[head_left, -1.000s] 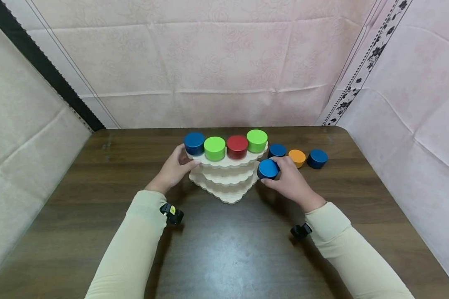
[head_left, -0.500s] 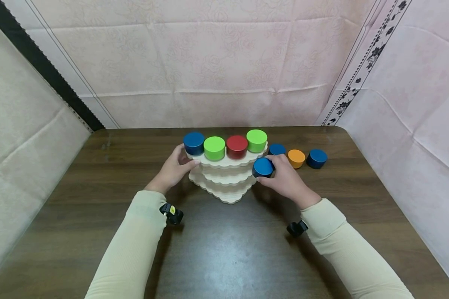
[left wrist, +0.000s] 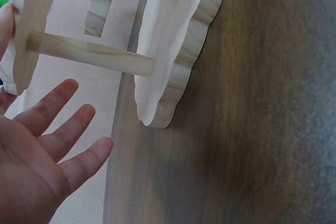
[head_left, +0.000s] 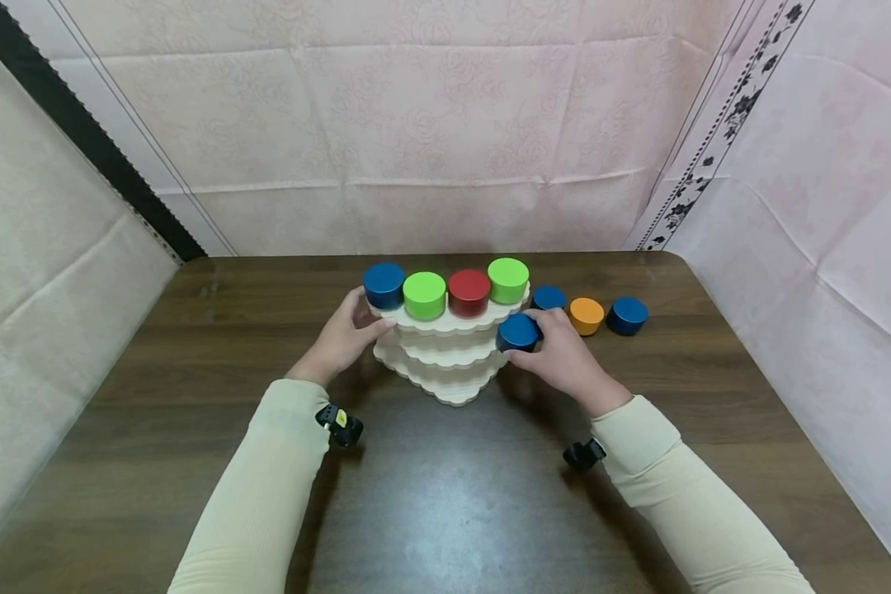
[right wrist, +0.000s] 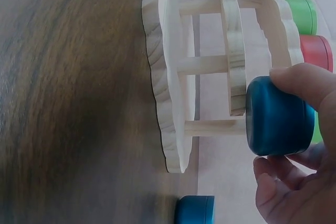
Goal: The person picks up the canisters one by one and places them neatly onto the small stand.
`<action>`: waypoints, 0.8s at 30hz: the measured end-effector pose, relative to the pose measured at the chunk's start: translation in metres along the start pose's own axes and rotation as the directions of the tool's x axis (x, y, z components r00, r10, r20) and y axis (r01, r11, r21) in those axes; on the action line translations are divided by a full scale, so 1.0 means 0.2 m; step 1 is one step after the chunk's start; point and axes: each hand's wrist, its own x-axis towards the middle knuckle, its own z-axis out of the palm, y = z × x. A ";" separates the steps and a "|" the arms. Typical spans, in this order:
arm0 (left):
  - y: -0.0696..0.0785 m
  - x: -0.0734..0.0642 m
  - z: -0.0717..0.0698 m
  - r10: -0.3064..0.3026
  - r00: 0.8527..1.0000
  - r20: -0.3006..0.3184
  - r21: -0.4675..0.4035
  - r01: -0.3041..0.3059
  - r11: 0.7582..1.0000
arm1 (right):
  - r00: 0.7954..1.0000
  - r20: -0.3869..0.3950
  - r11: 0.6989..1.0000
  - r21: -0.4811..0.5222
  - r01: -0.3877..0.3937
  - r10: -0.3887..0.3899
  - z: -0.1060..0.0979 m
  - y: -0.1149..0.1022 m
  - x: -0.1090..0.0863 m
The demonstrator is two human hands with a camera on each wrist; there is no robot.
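A pale wooden stand (head_left: 453,384) with three scalloped tiers joined by pegs stands on the table. On its top tier sit a blue tin (head_left: 384,285), a green tin (head_left: 424,295), a red tin (head_left: 469,293) and another green tin (head_left: 508,280). My left hand (head_left: 345,334) grips the top tier's left edge; its other fingers (left wrist: 84,163) spread free below. With thumb and fingers my right hand (head_left: 560,363) pinches a blue round tin (right wrist: 278,116), upright at the right end of the middle tier. Whether tin and tier touch, I cannot tell.
Right of the stand, a blue tin (head_left: 548,298), an orange tin (head_left: 586,316) and another blue tin (head_left: 627,315) stand on the dark wooden table (head_left: 431,503). Cloth panels (head_left: 445,148) enclose the table at the back and both sides.
My right hand has carried the blue tin a little leftward, from beside the stand to the right end of its middle tier. The left hand has stayed in place.
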 end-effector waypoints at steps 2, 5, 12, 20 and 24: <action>0.00 0.00 0.00 -0.001 1.000 -0.001 -0.001 0.001 1.000 | 1.000 -0.002 1.000 -0.001 -0.006 0.006 0.00 -0.01 0.00; 0.00 0.00 0.00 -0.002 1.000 -0.004 0.002 0.002 1.000 | 1.000 -0.004 1.000 0.001 -0.020 0.020 0.00 -0.02 -0.01; 0.00 0.00 0.00 0.000 1.000 -0.002 -0.001 0.000 1.000 | 0.998 -0.019 0.998 0.017 -0.053 0.053 0.03 -0.04 0.00; 0.00 0.00 0.00 -0.004 1.000 -0.001 -0.008 0.004 1.000 | 0.998 -0.028 0.998 0.035 -0.057 0.058 0.05 -0.06 -0.01; 0.00 0.00 0.00 -0.007 1.000 0.001 -0.007 0.007 1.000 | 0.998 -0.022 0.997 0.053 -0.051 0.052 0.05 -0.06 -0.02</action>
